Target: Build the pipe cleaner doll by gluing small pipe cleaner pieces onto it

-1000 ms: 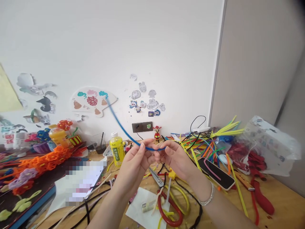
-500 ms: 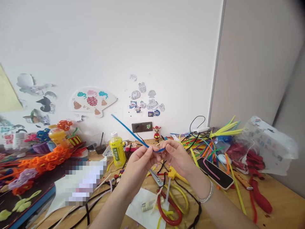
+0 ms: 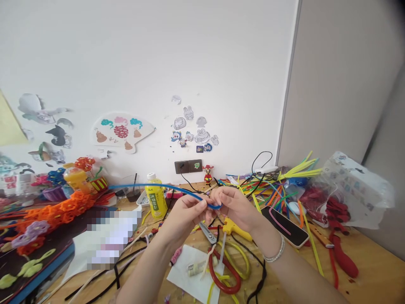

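A long blue pipe cleaner point(image 3: 164, 187) is pinched between my two hands above the wooden table point(image 3: 373, 274). My left hand point(image 3: 183, 219) is closed on it just left of the bend. My right hand point(image 3: 236, 207) is closed on the curved end, fingertips meeting those of the left. The free length runs out to the left, nearly level, over a yellow drink bottle point(image 3: 155, 201). A silver bracelet point(image 3: 276, 255) sits on my right wrist.
Below my hands lie scissors point(image 3: 207, 232), a yellow glue gun point(image 3: 236, 230), red and yellow loops point(image 3: 226, 278) and a white paper sheet point(image 3: 190, 280). A phone point(image 3: 286, 226), many coloured pipe cleaners point(image 3: 278, 188) and a plastic bag point(image 3: 354, 190) are right. Orange flower chains point(image 3: 60, 209) are left.
The free end of the blue pipe cleaner has swung down from pointing up-left to lying almost level to the left. Both hands stayed close together and shifted slightly.
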Motion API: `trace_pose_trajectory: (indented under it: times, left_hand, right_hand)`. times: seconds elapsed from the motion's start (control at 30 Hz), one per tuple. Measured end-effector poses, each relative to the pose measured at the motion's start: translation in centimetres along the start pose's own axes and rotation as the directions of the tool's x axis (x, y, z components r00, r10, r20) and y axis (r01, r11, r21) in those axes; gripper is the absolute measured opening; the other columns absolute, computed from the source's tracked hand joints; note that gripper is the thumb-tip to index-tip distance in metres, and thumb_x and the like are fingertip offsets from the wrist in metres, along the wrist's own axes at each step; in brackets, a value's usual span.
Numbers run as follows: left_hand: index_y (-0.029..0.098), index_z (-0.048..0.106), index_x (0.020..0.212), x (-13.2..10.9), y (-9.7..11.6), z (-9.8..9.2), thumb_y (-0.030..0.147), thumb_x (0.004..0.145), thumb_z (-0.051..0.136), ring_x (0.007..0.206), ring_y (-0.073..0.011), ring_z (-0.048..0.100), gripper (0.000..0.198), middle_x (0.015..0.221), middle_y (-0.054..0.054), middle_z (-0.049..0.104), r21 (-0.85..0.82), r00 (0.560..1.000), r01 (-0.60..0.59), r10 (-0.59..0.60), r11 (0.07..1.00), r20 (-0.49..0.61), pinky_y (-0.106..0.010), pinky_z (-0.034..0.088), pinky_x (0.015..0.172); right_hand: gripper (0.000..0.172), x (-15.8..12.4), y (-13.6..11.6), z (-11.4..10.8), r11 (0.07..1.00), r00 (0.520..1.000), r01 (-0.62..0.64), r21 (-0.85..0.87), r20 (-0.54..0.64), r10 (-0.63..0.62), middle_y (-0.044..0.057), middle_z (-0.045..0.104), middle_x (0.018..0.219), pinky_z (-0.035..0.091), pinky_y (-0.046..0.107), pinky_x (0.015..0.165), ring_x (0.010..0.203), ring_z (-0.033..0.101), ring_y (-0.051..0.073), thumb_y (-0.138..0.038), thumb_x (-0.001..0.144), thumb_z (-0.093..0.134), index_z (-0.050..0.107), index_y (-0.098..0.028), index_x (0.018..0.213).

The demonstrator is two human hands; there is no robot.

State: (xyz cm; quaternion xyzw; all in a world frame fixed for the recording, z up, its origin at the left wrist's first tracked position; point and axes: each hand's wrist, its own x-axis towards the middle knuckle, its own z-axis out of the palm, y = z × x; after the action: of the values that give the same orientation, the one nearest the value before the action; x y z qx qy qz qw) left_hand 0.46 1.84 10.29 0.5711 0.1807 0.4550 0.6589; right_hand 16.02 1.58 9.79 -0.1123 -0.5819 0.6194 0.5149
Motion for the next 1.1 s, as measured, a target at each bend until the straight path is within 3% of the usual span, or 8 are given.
trace_pose_trajectory:
  times: [0.1, 0.27, 0.43, 0.6, 0.73, 0.9, 1.1]
  left_hand:
    - [0.012, 0.064, 0.068, 0.2, -0.2, -0.3, 0.032, 0.067, 0.071, 0.045, -0.0085, 0.053, 0.021, 0.058, -0.001, 0.062, 0.006, 0.999, 0.023, -0.024, 1.0, 0.023, -0.02, 0.041, 0.048]
    - [0.012, 0.061, 0.066, -0.2, 0.6, -0.7, 0.033, 0.072, 0.067, 0.047, -0.0084, 0.052, 0.022, 0.054, 0.001, 0.058, 0.214, 0.995, 0.045, -0.064, 0.976, 0.079, -0.02, 0.041, 0.05]
    - [0.014, 0.057, 0.067, -0.5, 1.3, -0.6, 0.035, 0.078, 0.058, 0.053, -0.0095, 0.052, 0.024, 0.055, 0.002, 0.056, 0.355, 0.999, 0.004, -0.015, 0.935, 0.03, -0.02, 0.041, 0.055]
    - [0.016, 0.052, 0.062, -0.7, 1.7, 0.8, 0.043, 0.076, 0.056, 0.049, -0.0105, 0.051, 0.031, 0.053, 0.004, 0.052, 0.458, 0.998, 0.005, 0.022, 0.889, -0.053, -0.021, 0.04, 0.05]
    - [0.018, 0.047, 0.061, -0.8, 1.8, 1.2, 0.046, 0.077, 0.051, 0.045, -0.0102, 0.05, 0.033, 0.052, 0.005, 0.049, 0.532, 0.993, -0.01, 0.07, 0.847, -0.093, -0.021, 0.039, 0.047]
    - [0.019, 0.045, 0.064, -0.8, 1.2, 0.6, 0.045, 0.081, 0.046, 0.042, -0.0098, 0.048, 0.031, 0.05, 0.006, 0.048, 0.629, 0.998, 0.053, -0.025, 0.775, -0.052, -0.02, 0.038, 0.044]
    - [0.018, 0.046, 0.069, -0.6, 0.7, 0.6, 0.042, 0.082, 0.046, 0.042, -0.008, 0.043, 0.027, 0.051, 0.007, 0.045, 0.667, 0.994, 0.071, -0.111, 0.741, 0.018, -0.02, 0.035, 0.044]
  right_hand:
    - [0.029, -0.1, -0.1, 0.1, 1.0, 1.0, -0.009, -0.008, 0.005, 0.009, -0.002, 0.054, 0.064, 0.043, 0.022, 0.053, 0.057, 0.056, 0.01, -0.04, 0.073, 0.065, 0.054, -0.015, 0.064]
    - [0.031, -0.1, 0.1, 0.4, 0.997, 0.998, -0.056, -0.052, 0.02, 0.057, -0.002, 0.055, 0.061, 0.044, 0.025, 0.056, 0.055, 0.058, 0.012, -0.042, 0.07, 0.066, 0.054, -0.015, 0.063]
    - [0.025, 0.1, 0.6, 0.4, 0.993, 0.996, -0.05, -0.107, -0.076, 0.042, -0.001, 0.058, 0.067, 0.042, 0.021, 0.056, 0.058, 0.056, 0.009, -0.037, 0.071, 0.068, 0.058, -0.014, 0.067]
    - [0.028, 0.2, 0.9, 0.1, 0.984, 0.999, -0.034, -0.177, -0.004, 0.034, 0.0, 0.057, 0.067, 0.042, 0.023, 0.057, 0.059, 0.056, 0.01, -0.041, 0.073, 0.064, 0.058, -0.014, 0.067]
    - [0.022, 0.2, 0.5, 0.0, 0.972, 1.0, -0.008, -0.236, -0.027, 0.002, -0.001, 0.057, 0.069, 0.042, 0.021, 0.058, 0.062, 0.054, 0.009, -0.036, 0.071, 0.067, 0.059, -0.015, 0.071]
    - [0.03, 0.1, -0.3, -0.1, 0.955, 0.994, -0.023, -0.295, -0.105, -0.009, -0.004, 0.054, 0.063, 0.04, 0.019, 0.049, 0.053, 0.049, 0.007, -0.039, 0.071, 0.066, 0.057, -0.017, 0.09]
    - [0.024, 0.4, 0.1, 0.0, 0.959, 0.974, 0.021, -0.282, -0.209, -0.082, -0.005, 0.055, 0.055, 0.04, 0.019, 0.05, 0.049, 0.049, 0.007, -0.038, 0.073, 0.064, 0.053, -0.017, 0.074]
